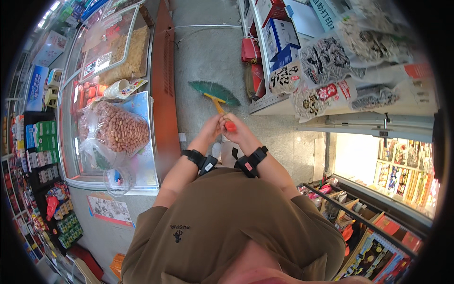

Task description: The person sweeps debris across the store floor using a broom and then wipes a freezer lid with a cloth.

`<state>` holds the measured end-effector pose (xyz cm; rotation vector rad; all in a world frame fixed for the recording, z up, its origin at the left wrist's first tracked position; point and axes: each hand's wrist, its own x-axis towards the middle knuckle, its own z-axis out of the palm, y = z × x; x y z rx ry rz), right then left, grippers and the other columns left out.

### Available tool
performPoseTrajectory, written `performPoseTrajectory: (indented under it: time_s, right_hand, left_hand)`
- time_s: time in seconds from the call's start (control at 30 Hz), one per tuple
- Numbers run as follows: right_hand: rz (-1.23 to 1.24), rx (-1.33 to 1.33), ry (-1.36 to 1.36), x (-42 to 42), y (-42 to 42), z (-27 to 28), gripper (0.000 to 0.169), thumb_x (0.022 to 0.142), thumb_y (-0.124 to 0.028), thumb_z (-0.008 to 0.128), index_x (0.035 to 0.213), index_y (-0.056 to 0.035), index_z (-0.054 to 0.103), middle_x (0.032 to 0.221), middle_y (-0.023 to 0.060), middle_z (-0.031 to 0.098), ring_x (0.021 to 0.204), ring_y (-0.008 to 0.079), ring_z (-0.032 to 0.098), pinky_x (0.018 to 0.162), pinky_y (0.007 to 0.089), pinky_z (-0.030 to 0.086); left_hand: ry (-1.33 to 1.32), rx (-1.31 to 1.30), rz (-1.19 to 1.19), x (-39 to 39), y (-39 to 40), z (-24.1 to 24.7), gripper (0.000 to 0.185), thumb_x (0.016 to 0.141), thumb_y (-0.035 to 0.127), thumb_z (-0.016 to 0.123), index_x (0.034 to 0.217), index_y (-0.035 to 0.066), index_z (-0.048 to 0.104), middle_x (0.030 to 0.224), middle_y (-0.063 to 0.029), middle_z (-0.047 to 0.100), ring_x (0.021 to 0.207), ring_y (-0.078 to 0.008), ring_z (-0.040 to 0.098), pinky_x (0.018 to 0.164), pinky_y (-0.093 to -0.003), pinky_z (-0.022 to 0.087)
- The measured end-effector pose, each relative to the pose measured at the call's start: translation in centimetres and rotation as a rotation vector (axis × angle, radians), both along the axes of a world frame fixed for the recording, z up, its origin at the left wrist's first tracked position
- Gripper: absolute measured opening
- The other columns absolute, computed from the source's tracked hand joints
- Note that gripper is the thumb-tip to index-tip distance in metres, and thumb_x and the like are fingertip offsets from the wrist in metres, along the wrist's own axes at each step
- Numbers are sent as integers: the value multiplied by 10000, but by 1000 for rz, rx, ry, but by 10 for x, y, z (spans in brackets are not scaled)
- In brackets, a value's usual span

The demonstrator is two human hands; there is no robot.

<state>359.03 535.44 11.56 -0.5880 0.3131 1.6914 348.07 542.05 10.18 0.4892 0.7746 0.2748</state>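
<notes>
A broom with green bristles (216, 91) and a yellow handle is held out in front of me. Both hands meet near the red end cap (230, 126) of its handle. My right hand (232, 124) wraps around the handle just at that cap. Against it, my left hand (212, 126) closes on the handle from the other side, its fingers partly hidden. The bristles fan out over the grey floor (209, 60) beyond my hands; whether they touch it I cannot tell. A black strap with a small device sits on each wrist.
At left stands a glass counter (71, 156) bearing a plastic bag of peanuts (122, 131), a clear-lidded bin (124, 46) and a paper cup (117, 88). Bagged dried goods (324, 58) overhang a shelf (262, 104) at right. A floor strip (209, 26) crosses the aisle ahead.
</notes>
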Motion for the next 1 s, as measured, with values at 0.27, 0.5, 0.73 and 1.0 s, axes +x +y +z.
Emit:
performPoseTrajectory:
  time_s: [0.27, 0.5, 0.73, 1.0]
  right_hand:
    - [140, -25, -45, 56, 89, 1, 112, 813, -144, 509, 824, -34, 493, 718, 17, 556, 589, 92, 565, 475, 213, 447]
    - [139, -145, -154, 87, 164, -4, 107, 793, -142, 536, 810, -58, 473, 724, 11, 540, 589, 86, 556, 467, 210, 432]
    - [66, -211, -105, 127, 264, -43, 122, 778, -157, 546, 807, -74, 461, 690, 15, 517, 589, 108, 535, 467, 219, 420]
    - [38, -159, -185, 171, 361, -62, 132, 779, -168, 535, 831, -74, 458, 682, 33, 508, 591, 132, 514, 464, 235, 415]
  left_hand:
    - [-17, 6, 146, 43, 70, -3, 167, 867, 256, 470, 875, 92, 502, 782, 31, 541, 692, -50, 530, 567, -175, 430]
    - [130, 28, 286, 61, 135, -23, 401, 839, 250, 505, 1182, 58, 427, 1028, -19, 533, 868, -106, 531, 682, -206, 414]
    - [244, 102, 289, 72, 239, -16, 397, 846, 224, 485, 1209, 87, 400, 1136, -42, 508, 1027, -137, 480, 825, -251, 363]
    - [283, 98, 357, 70, 315, -10, 385, 859, 217, 474, 1215, 84, 408, 1149, -58, 507, 1038, -140, 469, 840, -263, 365]
